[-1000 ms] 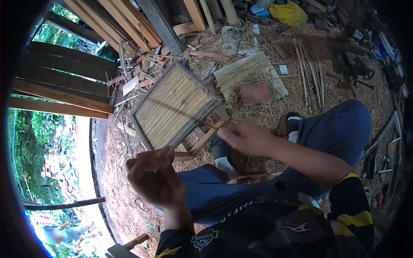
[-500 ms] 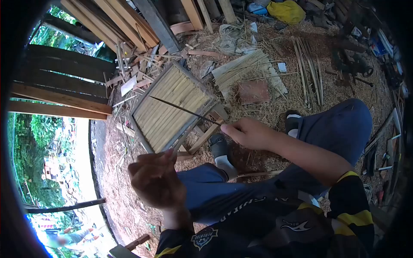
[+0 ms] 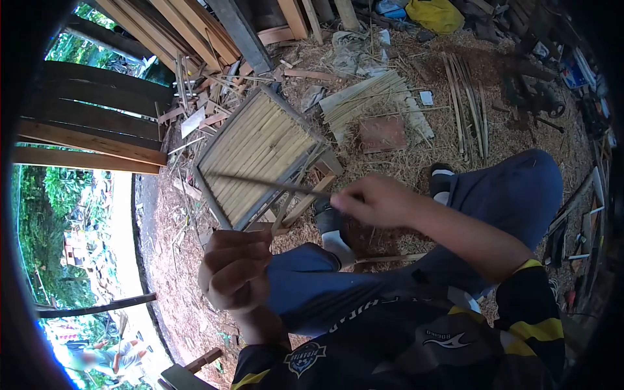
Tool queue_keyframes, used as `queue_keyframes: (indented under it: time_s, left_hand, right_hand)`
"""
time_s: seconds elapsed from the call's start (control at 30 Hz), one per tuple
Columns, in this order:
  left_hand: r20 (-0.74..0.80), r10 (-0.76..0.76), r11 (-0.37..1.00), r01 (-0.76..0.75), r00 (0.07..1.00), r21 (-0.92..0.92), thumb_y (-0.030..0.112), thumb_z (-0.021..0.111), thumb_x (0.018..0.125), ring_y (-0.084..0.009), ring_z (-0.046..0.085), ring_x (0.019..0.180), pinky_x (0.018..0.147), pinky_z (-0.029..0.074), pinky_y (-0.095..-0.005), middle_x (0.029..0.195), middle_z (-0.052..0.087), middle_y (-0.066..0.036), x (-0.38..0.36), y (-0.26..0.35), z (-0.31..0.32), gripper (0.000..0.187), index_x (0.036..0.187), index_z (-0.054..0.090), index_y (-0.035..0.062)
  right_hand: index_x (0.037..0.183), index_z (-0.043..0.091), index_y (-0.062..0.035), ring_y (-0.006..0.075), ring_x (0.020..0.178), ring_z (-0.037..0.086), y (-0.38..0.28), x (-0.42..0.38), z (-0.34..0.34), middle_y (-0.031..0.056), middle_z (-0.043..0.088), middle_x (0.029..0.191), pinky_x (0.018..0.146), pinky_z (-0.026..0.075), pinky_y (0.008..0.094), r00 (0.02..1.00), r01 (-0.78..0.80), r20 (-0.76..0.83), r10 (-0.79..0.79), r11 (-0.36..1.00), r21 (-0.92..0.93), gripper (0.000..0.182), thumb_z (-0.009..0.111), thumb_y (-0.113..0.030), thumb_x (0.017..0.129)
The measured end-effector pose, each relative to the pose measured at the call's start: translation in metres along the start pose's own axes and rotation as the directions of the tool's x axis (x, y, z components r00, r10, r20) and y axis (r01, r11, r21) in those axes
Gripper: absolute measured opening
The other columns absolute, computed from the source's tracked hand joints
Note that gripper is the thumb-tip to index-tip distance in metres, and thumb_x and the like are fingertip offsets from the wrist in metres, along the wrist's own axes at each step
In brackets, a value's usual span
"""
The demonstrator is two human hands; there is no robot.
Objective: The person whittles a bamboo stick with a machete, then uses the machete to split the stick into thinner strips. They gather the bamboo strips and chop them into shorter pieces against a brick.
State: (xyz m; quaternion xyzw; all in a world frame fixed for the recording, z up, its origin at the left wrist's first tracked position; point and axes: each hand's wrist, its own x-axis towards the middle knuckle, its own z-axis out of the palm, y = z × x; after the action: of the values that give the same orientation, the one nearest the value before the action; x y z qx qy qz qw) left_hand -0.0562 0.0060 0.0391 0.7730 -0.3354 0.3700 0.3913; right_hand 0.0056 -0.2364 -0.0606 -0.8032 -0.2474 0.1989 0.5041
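Note:
My right hand (image 3: 374,203) is closed around one end of a thin dark stick (image 3: 279,184), which points left across a low wooden frame. Slats of split bamboo (image 3: 260,149) fill the top of that wooden frame (image 3: 207,146), which stands on short legs in front of my feet. My left hand (image 3: 235,268) is raised near the frame's close corner, fingers curled and thumb pressed to them. What it holds, if anything, I cannot tell. A narrow pale strip (image 3: 284,209) slants along the frame's near side, close to my left fingertips.
Bamboo strips lie on a pale mat (image 3: 364,97), beside a reddish-brown slab (image 3: 382,134). Long thin sticks (image 3: 465,107) rest farther right. Planks (image 3: 188,32) lean at the upper left, and a yellow bag (image 3: 435,16) sits at the back. Shavings cover the ground.
The dark stick's far end has swung down toward the frame's left edge and is slightly blurred. My left hand has turned a little, with its fingers curled more toward me.

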Motion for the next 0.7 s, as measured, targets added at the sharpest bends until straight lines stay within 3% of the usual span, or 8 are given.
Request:
queue_keyframes:
  time_s: [0.1, 0.2, 0.23, 0.37, 0.5, 0.6, 0.63, 0.7]
  left_hand:
    - [-0.005, 0.018, 1.0, -0.018, 1.0, -0.026, -0.012, 0.076, 0.077, -0.0274, 0.07, 0.073, 0.062, 0.062, -0.0342, 0.082, 0.066, -0.011, 0.005, -0.003, 0.001, 0.029, 0.09, 0.056, 0.004]
    - [-0.01, -0.003, 0.999, 0.002, 1.0, -0.035, -0.011, 0.077, 0.077, -0.0271, 0.07, 0.072, 0.062, 0.062, -0.0337, 0.082, 0.066, -0.01, 0.0, -0.001, 0.002, 0.029, 0.09, 0.056, 0.0042]
    - [0.0, -0.004, 1.0, 0.004, 1.0, -0.025, -0.011, 0.077, 0.078, -0.0271, 0.07, 0.073, 0.062, 0.062, -0.0335, 0.082, 0.066, -0.01, 0.0, 0.0, 0.003, 0.028, 0.089, 0.056, 0.0042]
    - [0.037, 0.022, 0.999, -0.02, 0.999, -0.05, -0.007, 0.079, 0.08, -0.0275, 0.071, 0.075, 0.061, 0.061, -0.0326, 0.083, 0.067, -0.01, 0.003, -0.001, -0.003, 0.026, 0.089, 0.058, 0.0042]
    - [0.046, 0.014, 0.997, -0.011, 0.999, -0.077, -0.004, 0.076, 0.084, -0.0278, 0.072, 0.075, 0.062, 0.061, -0.0326, 0.083, 0.067, -0.01, 0.0, -0.002, 0.0, 0.021, 0.09, 0.058, 0.0041]
    - [0.049, 0.024, 0.998, -0.021, 0.998, -0.063, -0.006, 0.077, 0.083, -0.0277, 0.071, 0.073, 0.063, 0.061, -0.0327, 0.083, 0.067, -0.01, 0.0, -0.001, -0.004, 0.022, 0.09, 0.058, 0.0039]
    - [0.045, 0.031, 0.998, -0.028, 0.999, -0.064, -0.007, 0.077, 0.083, -0.0275, 0.07, 0.073, 0.063, 0.061, -0.0328, 0.083, 0.067, -0.01, -0.001, -0.001, -0.004, 0.023, 0.09, 0.058, 0.0038]
    - [0.027, 0.034, 0.998, -0.033, 0.999, -0.048, -0.01, 0.076, 0.083, -0.0271, 0.07, 0.073, 0.064, 0.061, -0.0328, 0.083, 0.066, -0.01, 0.001, -0.006, -0.001, 0.025, 0.091, 0.057, 0.0038]
  right_hand:
    - [0.084, 0.069, -0.0033, 0.031, 0.054, 0.059, 0.0, 0.002, -0.001, 0.0128, 0.058, 0.059, 0.058, 0.046, 0.0435, 0.999, -0.001, -0.045, 0.001, 1.0, -0.003, 0.052, 0.051, -0.046, 0.106]
    - [0.085, 0.07, -0.0024, 0.0319, 0.055, 0.06, -0.014, -0.008, 0.005, 0.0135, 0.059, 0.06, 0.059, 0.047, 0.045, 0.976, 0.216, 0.0, -0.217, 0.975, 0.058, 0.054, 0.049, -0.048, 0.106]
    - [0.083, 0.069, -0.0023, 0.0338, 0.056, 0.06, -0.007, -0.007, 0.014, 0.0145, 0.059, 0.06, 0.06, 0.047, 0.0457, 0.97, 0.218, -0.127, -0.208, 0.974, 0.063, 0.055, 0.049, -0.048, 0.106]
    - [0.091, 0.076, -0.0035, 0.0348, 0.057, 0.06, 0.003, 0.004, -0.001, 0.0166, 0.061, 0.062, 0.062, 0.05, 0.0462, 0.989, -0.144, -0.014, 0.144, 0.99, 0.01, 0.056, 0.051, -0.051, 0.105]
    - [0.08, 0.067, -0.0028, 0.0333, 0.053, 0.057, -0.006, -0.008, 0.01, 0.0138, 0.056, 0.057, 0.057, 0.044, 0.0467, 0.991, 0.132, -0.039, -0.13, 0.989, 0.065, 0.062, 0.044, -0.053, 0.107]
    - [0.08, 0.066, -0.0035, 0.0338, 0.052, 0.056, 0.022, 0.009, 0.007, 0.0146, 0.053, 0.057, 0.055, 0.043, 0.0466, 0.982, -0.176, -0.077, 0.171, 0.983, -0.056, 0.05, 0.054, -0.044, 0.105]
    - [0.079, 0.066, -0.0029, 0.0338, 0.052, 0.056, 0.021, 0.009, 0.008, 0.0153, 0.053, 0.057, 0.055, 0.043, 0.046, 0.98, -0.178, -0.101, 0.173, 0.983, -0.043, 0.051, 0.055, -0.045, 0.105]
    - [0.077, 0.067, -0.0015, 0.0348, 0.054, 0.058, 0.005, -0.002, 0.015, 0.0161, 0.055, 0.057, 0.057, 0.045, 0.0466, 0.985, 0.089, -0.144, -0.091, 0.996, -0.021, 0.059, 0.05, -0.051, 0.105]
